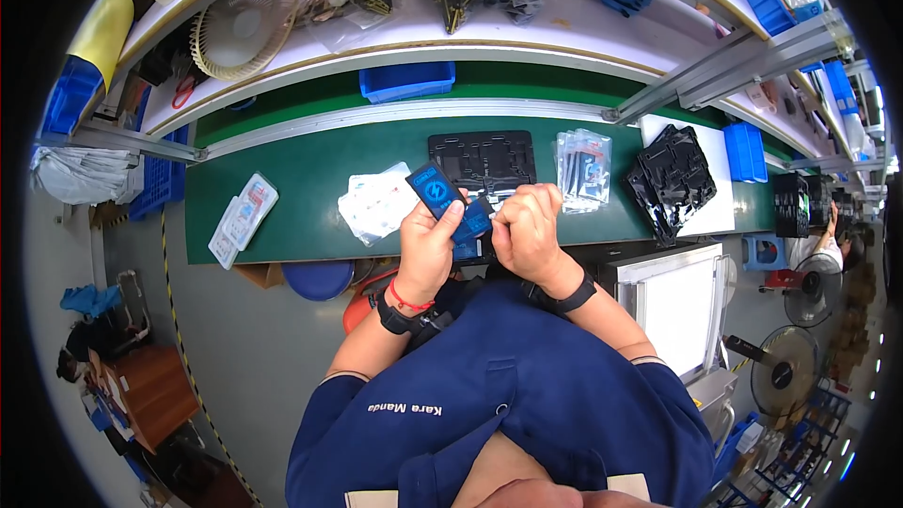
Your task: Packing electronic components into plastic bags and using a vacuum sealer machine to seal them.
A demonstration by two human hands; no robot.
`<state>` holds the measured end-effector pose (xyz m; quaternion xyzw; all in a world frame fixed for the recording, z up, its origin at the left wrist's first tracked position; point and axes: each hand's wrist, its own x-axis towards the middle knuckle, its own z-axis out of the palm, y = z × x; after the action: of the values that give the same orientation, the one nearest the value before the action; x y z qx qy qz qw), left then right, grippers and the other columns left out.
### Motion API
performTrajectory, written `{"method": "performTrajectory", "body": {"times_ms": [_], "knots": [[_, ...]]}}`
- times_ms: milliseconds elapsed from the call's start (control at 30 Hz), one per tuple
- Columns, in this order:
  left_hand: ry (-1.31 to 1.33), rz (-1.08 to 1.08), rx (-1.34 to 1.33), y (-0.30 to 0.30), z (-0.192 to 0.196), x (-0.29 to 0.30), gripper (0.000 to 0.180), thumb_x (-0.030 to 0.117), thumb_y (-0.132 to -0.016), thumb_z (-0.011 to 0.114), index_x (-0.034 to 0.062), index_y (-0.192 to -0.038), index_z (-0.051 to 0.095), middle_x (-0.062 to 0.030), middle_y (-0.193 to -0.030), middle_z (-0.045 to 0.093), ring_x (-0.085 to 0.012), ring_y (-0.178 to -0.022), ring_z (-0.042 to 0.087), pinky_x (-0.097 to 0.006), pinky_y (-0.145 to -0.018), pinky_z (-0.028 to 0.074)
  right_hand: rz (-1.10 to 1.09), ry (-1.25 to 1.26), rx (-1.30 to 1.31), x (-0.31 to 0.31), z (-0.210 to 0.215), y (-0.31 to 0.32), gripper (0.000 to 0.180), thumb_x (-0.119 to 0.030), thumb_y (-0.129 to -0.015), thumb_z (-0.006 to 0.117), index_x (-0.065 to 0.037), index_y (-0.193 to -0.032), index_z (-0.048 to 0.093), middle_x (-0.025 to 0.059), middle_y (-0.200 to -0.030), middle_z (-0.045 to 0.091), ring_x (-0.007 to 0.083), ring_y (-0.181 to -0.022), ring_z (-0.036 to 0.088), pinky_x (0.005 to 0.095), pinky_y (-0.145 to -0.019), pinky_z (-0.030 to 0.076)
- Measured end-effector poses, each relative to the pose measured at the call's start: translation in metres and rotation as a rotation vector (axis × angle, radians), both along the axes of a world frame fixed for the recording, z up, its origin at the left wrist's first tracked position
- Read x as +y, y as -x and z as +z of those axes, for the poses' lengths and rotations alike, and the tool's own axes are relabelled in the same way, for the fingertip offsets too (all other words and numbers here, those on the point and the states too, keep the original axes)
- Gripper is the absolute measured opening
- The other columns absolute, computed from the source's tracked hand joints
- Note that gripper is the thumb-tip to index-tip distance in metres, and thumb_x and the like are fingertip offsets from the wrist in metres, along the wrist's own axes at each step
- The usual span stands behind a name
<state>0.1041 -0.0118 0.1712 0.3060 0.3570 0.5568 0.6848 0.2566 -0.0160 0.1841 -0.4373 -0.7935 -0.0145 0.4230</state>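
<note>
My left hand [426, 245] holds a small dark blue flat package [435, 190] upright between thumb and fingers, above the near edge of the green workbench [301, 179]. My right hand [527, 229] is closed right beside it, pinching the lower end of a second blue packet [473, 224] that sits between both hands. Just behind the hands lies a black moulded tray [483, 160]. A pile of white packets [376, 202] rests left of the hands. Both wrists wear black bands; the left also has a red cord.
A stack of clear bags with dark parts [583, 167] lies right of the tray, then a heap of black trays [670, 179] on a white sheet. White cards [243, 216] lie far left. A blue bin [406, 82] and a fan guard [246, 26] sit on shelves behind.
</note>
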Motion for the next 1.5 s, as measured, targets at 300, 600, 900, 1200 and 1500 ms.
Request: {"method": "performTrajectory", "body": {"times_ms": [300, 600, 900, 1200, 1500], "knots": [[0.003, -0.291, 0.301, 0.003, -0.04, 0.005, 0.017, 0.006, -0.087, 0.055, 0.0005, -0.102, 0.058, -0.0022, -0.09, 0.062, -0.008, -0.08, 0.057, -0.025, -0.071, 0.048, 0.07, 0.49, 0.749, 0.007, -0.003, 0.0, 0.08, 0.0, -0.075, 0.065, 0.0, -0.137, 0.014, 0.0137, -0.105, 0.053, 0.0186, -0.092, 0.054, 0.0303, -0.084, 0.043], [-0.448, -0.097, 1.276, 0.063, -0.127, 0.022, 0.051, 0.023, -0.065, 0.077, 0.0026, -0.108, 0.059, -0.0149, -0.11, 0.059, -0.0309, -0.108, 0.051, -0.04, -0.09, 0.041, -0.088, 0.647, 0.954, 0.012, -0.028, -0.022, 0.074, 0.009, -0.081, 0.055, -0.007, -0.139, 0.013, 0.007, -0.082, 0.061, 0.0088, -0.076, 0.057, 0.0205, -0.073, 0.046], [-0.7, -0.041, 1.644, 0.104, -0.19, 0.015, 0.025, 0.011, -0.074, 0.063, 0.0022, -0.098, 0.062, -0.0161, -0.098, 0.061, -0.0335, -0.1, 0.054, -0.038, -0.087, 0.043, -0.132, 0.642, 0.931, 0.017, -0.035, -0.026, 0.069, 0.009, -0.081, 0.055, -0.006, -0.137, 0.018, 0.0062, -0.081, 0.061, 0.0078, -0.073, 0.057, 0.0187, -0.065, 0.045], [-0.544, -0.114, 1.658, 0.099, -0.182, 0.026, 0.016, 0.018, -0.073, 0.066, 0.0042, -0.065, 0.064, -0.0117, -0.072, 0.06, -0.0313, -0.073, 0.055, -0.04, -0.071, 0.043, -0.097, 0.628, 0.977, 0.021, -0.031, -0.022, 0.064, 0.009, -0.081, 0.054, -0.005, -0.135, 0.022, 0.0055, -0.08, 0.06, 0.0073, -0.072, 0.056, 0.0187, -0.064, 0.046], [-0.522, -0.444, 1.29, 0.135, -0.178, 0.046, 0.031, 0.027, -0.08, 0.063, -0.0001, -0.065, 0.063, -0.0133, -0.067, 0.062, -0.0255, -0.066, 0.058, -0.037, -0.065, 0.044, -0.072, 0.598, 0.998, 0.017, -0.029, -0.024, 0.061, 0.008, -0.082, 0.054, -0.004, -0.133, 0.023, 0.0062, -0.082, 0.06, 0.0081, -0.074, 0.057, 0.0188, -0.067, 0.046]]}}
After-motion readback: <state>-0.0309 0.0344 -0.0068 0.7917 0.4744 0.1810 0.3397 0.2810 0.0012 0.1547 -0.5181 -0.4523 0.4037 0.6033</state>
